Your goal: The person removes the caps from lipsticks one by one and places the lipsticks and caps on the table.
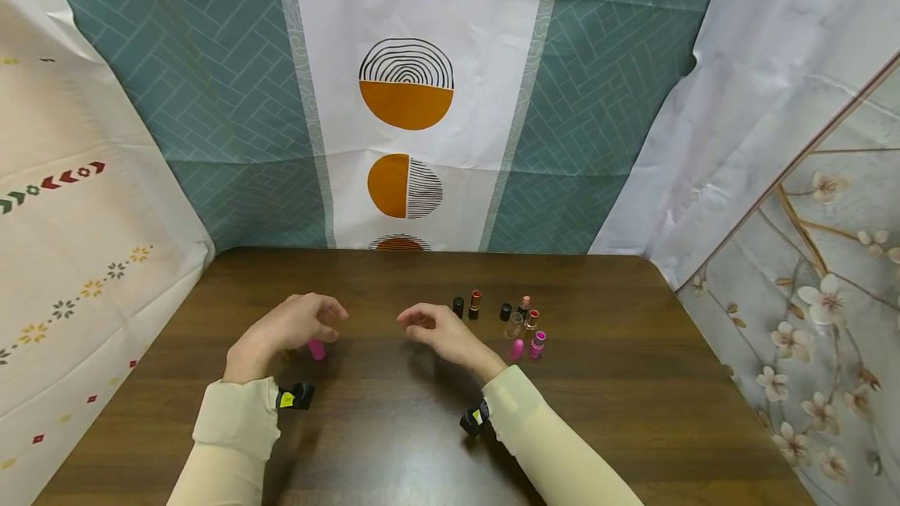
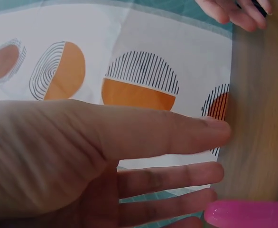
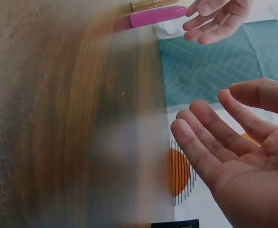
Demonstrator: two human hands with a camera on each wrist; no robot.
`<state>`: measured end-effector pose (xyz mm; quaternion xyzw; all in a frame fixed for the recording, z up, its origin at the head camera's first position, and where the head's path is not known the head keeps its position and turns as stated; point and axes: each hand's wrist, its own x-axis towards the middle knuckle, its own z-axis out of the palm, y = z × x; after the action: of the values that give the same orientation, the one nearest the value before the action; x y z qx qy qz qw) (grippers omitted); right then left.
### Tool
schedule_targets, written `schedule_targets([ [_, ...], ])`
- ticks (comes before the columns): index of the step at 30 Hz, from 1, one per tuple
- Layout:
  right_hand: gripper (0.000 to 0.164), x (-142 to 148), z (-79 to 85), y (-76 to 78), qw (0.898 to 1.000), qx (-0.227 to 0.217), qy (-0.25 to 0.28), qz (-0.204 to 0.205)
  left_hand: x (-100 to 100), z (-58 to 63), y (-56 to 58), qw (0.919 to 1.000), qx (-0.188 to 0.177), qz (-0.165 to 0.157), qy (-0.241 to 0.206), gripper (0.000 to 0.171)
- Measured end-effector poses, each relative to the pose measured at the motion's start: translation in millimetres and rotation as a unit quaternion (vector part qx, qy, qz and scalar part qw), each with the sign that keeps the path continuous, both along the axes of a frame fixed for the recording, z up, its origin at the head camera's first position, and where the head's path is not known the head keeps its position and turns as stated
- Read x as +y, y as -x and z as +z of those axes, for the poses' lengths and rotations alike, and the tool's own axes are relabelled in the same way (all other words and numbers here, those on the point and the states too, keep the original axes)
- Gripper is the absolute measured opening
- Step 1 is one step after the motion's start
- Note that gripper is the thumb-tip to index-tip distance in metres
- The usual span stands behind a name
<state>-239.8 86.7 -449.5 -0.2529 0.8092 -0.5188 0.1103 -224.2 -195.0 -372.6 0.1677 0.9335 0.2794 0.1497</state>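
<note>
My left hand hovers at the left of the table, fingers loosely bent and nothing held. Just beside it in the head view stands a bright pink lipstick tube; in the right wrist view a gold tube shows next to that pink tube. My right hand is over the middle, palm inward, its relaxed fingers apart from any object. Closest to it are a black cap and an upright red-and-black lipstick.
Right of my right hand stand another black cap, a clear cap, uncapped lipsticks, a pink cap and a pink lipstick base. The brown wooden table ends at a patterned curtain.
</note>
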Motion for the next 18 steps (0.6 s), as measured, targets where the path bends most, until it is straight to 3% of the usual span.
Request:
schedule_targets([
  [9,0.027,-9.8,-2.0,-1.3,1.0,0.003,0.004,0.009,-4.6,-2.6,0.5,0.9991,-0.04,0.009,0.0,0.042],
  [18,0.026,-17.9,-4.9,-7.5,1.0,-0.017,-0.001,0.012,-9.3,-9.4,-0.3,0.9994,-0.034,0.002,0.001,0.042],
])
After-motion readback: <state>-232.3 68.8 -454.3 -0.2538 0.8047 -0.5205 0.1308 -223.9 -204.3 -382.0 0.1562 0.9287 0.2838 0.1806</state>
